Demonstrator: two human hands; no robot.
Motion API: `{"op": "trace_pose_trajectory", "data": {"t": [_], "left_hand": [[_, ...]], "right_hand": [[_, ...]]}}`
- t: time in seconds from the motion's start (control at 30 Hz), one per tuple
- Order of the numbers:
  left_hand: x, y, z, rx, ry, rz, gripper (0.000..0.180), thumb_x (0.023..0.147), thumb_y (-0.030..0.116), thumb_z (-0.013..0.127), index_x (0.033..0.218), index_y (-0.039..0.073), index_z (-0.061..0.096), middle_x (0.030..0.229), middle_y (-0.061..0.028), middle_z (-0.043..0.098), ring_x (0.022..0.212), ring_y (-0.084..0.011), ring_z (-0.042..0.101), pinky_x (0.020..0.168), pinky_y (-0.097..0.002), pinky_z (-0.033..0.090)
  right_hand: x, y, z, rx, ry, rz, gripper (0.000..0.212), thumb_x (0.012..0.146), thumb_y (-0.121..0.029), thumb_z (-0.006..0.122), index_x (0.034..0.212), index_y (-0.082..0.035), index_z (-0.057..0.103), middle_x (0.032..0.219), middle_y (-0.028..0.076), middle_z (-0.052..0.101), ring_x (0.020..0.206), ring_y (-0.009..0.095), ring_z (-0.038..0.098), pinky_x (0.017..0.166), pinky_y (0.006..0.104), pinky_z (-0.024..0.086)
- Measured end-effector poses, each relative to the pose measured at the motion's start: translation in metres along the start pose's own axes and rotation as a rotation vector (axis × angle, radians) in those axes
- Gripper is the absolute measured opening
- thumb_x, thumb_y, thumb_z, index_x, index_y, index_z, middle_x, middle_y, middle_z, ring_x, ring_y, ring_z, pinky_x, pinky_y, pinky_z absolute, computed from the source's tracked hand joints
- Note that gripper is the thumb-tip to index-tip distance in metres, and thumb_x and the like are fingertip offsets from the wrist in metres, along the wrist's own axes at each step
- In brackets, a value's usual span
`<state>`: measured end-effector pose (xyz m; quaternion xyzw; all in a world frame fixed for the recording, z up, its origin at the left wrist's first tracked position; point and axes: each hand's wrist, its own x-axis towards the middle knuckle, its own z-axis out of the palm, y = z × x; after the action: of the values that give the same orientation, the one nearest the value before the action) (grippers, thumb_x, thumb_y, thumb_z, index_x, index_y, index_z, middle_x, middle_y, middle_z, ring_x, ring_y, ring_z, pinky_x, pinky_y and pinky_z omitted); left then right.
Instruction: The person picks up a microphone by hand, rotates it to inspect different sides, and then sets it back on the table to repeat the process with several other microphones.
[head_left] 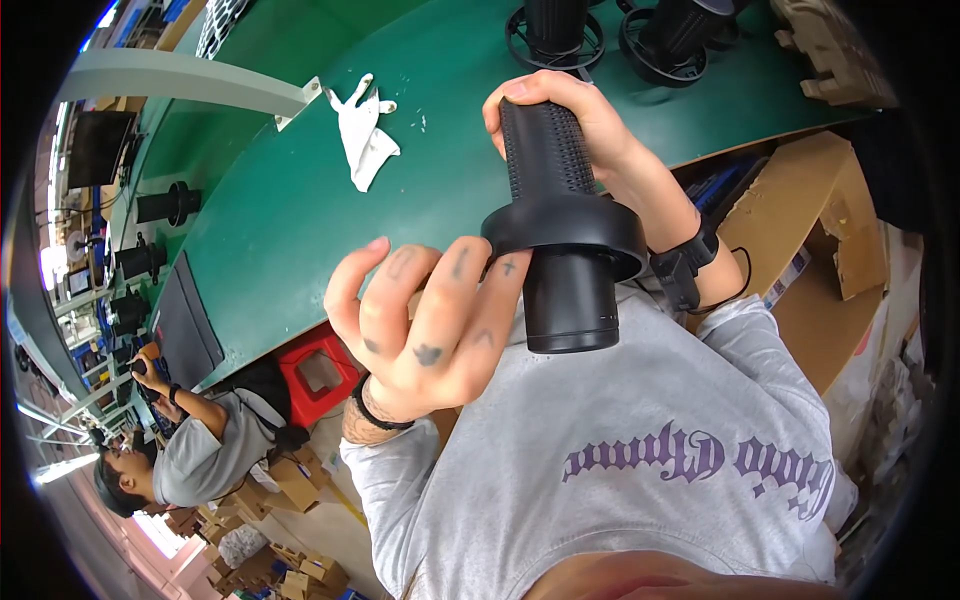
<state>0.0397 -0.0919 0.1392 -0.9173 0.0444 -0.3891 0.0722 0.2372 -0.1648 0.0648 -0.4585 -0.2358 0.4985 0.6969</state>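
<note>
Our right hand (pixel 578 112) clasps the flanged black cylinder (pixel 565 222) at twelve o'clock; our left hand (pixel 430 325), at eight, has a fingertip hidden, so we cannot tell its grip.

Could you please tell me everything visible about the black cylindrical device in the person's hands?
The black cylindrical device looks like plastic or coated metal. Its upper section has a raised, repeating texture; a wide collar rings its middle, above a smooth barrel with a fine line near its end. It is held slightly tilted in front of the gray shirt. The right hand grips the textured end; the left hand is at the collar, its contact partly hidden.
</note>
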Motion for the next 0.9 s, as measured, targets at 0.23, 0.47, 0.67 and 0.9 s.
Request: {"op": "trace_pose_trajectory", "data": {"t": [0.23, 0.47, 0.67, 0.9], "left_hand": [[-0.003, -0.004, 0.010, -0.162, 0.071, 0.066, 0.025, 0.056, 0.004, 0.081, 0.077, 0.013, 0.072, 0.087, -0.0001, 0.051, 0.080, -0.0173, 0.053, 0.076, -0.0399, 0.049], [-0.008, -0.004, 0.022, -0.223, 0.188, -0.005, 0.030, 0.053, 0.009, 0.078, 0.081, 0.017, 0.073, 0.083, 0.0029, 0.050, 0.076, -0.0131, 0.051, 0.077, -0.0400, 0.047], [-0.012, -0.007, 0.021, -0.330, 0.092, -0.067, 0.033, 0.056, 0.012, 0.079, 0.088, 0.013, 0.072, 0.085, 0.0012, 0.054, 0.074, -0.0155, 0.052, 0.070, -0.0357, 0.047], [-0.015, 0.017, 0.010, -0.489, 0.061, -0.137, 0.052, 0.059, 0.035, 0.085, 0.099, 0.006, 0.069, 0.093, -0.0072, 0.053, 0.058, -0.0168, 0.055, 0.049, -0.0260, 0.047]], "right_hand": [[0.000, 0.005, -0.002, 0.067, 0.005, 0.082, 0.038, 0.083, -0.033, 0.048, 0.081, 0.002, 0.062, 0.066, 0.015, 0.061, 0.052, 0.016, 0.055, 0.052, 0.0261, 0.046], [0.000, 0.001, 0.001, 0.196, -0.024, 0.118, 0.035, 0.082, -0.031, 0.053, 0.080, 0.002, 0.064, 0.069, 0.012, 0.062, 0.054, 0.015, 0.057, 0.054, 0.0265, 0.048], [0.001, -0.001, -0.008, 0.109, 0.063, 0.094, 0.040, 0.084, -0.034, 0.048, 0.081, 0.002, 0.063, 0.065, 0.014, 0.061, 0.052, 0.016, 0.055, 0.052, 0.0266, 0.046], [0.003, -0.008, -0.012, 0.104, 0.078, 0.097, 0.037, 0.084, -0.034, 0.053, 0.080, 0.001, 0.064, 0.066, 0.011, 0.062, 0.051, 0.015, 0.055, 0.052, 0.0267, 0.047]]}}
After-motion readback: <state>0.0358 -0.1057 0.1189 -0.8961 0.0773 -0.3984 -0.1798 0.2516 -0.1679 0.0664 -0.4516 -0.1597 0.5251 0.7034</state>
